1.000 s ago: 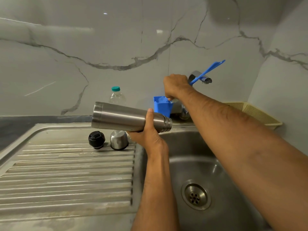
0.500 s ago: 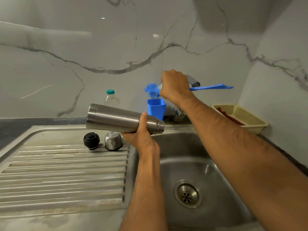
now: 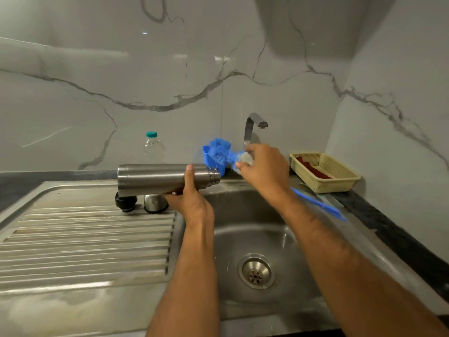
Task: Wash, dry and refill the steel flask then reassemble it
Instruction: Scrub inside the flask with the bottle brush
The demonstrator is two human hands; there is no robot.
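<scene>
1. While the sink (image 3: pixel 243 215) with its round drain (image 3: pixel 256 271) sits closest, both arms reach over it.
2. Left hand (image 3: pixel 192 203) grips the steel flask (image 3: pixel 155 178), held sideways above the sink's edge, open mouth pointing right.
3. Right hand (image 3: pixel 263 166) holds a blue bottle brush (image 3: pixel 221 149) near that mouth.
4. Behind the flask rest a black stopper (image 3: pixel 125 203) and a steel cup (image 3: pixel 155 203).
5. Farther back stand a tap (image 3: pixel 250 127), a plastic bottle (image 3: pixel 153 148) and a yellow basket (image 3: pixel 340 183).

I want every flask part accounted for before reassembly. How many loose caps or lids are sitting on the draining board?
2: a black stopper and a steel cup lid, side by side on the draining board beneath the flask. The flask partly hides both.
</scene>
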